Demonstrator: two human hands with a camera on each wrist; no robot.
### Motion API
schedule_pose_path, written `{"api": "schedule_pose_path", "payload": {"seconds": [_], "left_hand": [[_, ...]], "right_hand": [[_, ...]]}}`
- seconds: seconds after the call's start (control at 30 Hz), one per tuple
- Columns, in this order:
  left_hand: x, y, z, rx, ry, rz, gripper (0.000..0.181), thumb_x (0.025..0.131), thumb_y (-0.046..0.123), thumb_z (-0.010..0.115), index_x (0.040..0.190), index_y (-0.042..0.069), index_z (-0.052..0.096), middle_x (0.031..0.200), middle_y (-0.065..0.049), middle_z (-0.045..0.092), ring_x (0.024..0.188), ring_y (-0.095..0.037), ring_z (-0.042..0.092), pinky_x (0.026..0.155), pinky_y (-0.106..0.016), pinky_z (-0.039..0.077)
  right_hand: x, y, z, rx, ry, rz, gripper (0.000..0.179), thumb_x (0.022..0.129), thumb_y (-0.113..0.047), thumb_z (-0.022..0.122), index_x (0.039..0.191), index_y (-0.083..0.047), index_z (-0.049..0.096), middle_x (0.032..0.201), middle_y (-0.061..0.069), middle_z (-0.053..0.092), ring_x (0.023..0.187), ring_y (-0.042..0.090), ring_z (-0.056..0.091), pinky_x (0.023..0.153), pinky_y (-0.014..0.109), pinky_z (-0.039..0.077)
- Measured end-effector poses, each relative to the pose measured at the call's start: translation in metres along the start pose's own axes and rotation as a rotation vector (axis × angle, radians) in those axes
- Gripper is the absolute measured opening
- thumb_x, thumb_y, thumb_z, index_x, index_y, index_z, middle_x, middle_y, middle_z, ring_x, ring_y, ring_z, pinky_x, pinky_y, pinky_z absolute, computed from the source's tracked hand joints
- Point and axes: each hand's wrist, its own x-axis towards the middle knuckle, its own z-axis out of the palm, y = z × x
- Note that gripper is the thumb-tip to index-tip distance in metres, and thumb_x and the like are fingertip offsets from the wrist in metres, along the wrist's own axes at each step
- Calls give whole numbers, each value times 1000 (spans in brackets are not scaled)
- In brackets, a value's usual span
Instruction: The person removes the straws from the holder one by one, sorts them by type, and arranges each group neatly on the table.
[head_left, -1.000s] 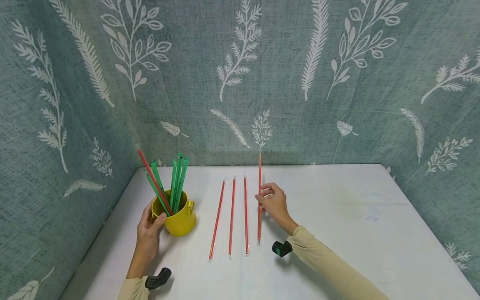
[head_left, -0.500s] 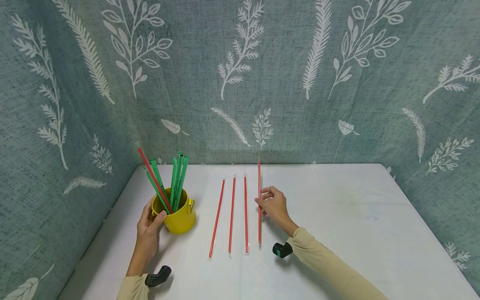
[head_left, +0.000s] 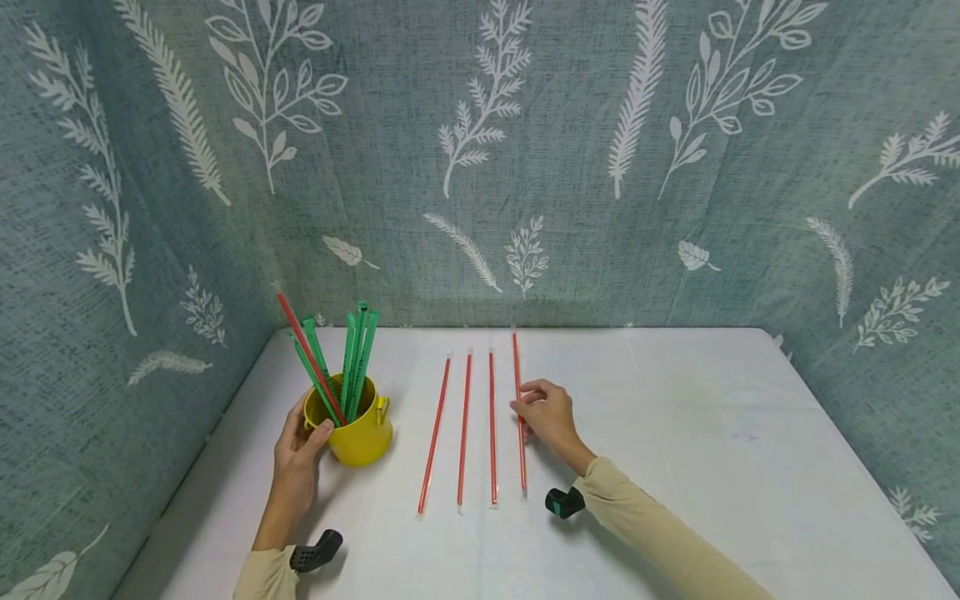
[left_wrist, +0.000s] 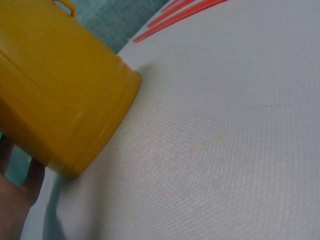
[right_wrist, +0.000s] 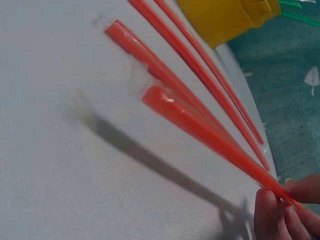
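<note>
My left hand (head_left: 294, 467) grips a small yellow bucket (head_left: 362, 444) at its side, thumb over the rim. Several green sticks (head_left: 364, 358) and one red straw (head_left: 300, 337) stand in it, leaning outward. Between thumb and fingertips, my right hand (head_left: 550, 417) pinches another red straw (head_left: 516, 358) in a clear wrapper. The right wrist view shows this straw (right_wrist: 210, 135) raised over the cloth, its shadow apart from it. To its left lie three more wrapped red straws, the nearest straw (head_left: 492, 433) almost parallel to it.
A white cloth covers the table (head_left: 675, 417). Behind it and at both sides hangs a green curtain (head_left: 570, 275) with white leaf prints. Black wrist cameras stick out from the left sleeve (head_left: 266, 575) and the right sleeve (head_left: 645, 517).
The straw in my right hand has come down and a little nearer, and its far end has tipped left. My left hand and the bucket have stayed in place.
</note>
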Motion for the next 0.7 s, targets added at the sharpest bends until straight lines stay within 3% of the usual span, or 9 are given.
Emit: {"api": "schedule_pose_path", "payload": {"seconds": [0.4,0.7], "left_hand": [[-2,3,2,-1,-5,4,59,95,8,52,148,17,29,136,-1,38,122,-15,38,96,-12,36],[-2,4,2,6,-7,11,58,96,8,52,148,17,30,136,-1,38,121,-15,38,94,-11,37]], "right_hand": [[0,4,7,-103,7,-17,22,78,-5,75,97,2,66,74,8,61,39,11,50,39,26,46],[1,5,10,-154,-18,-3,21,77,-3,75,94,4,64,70,7,58,38,11,49,37,30,47]]}}
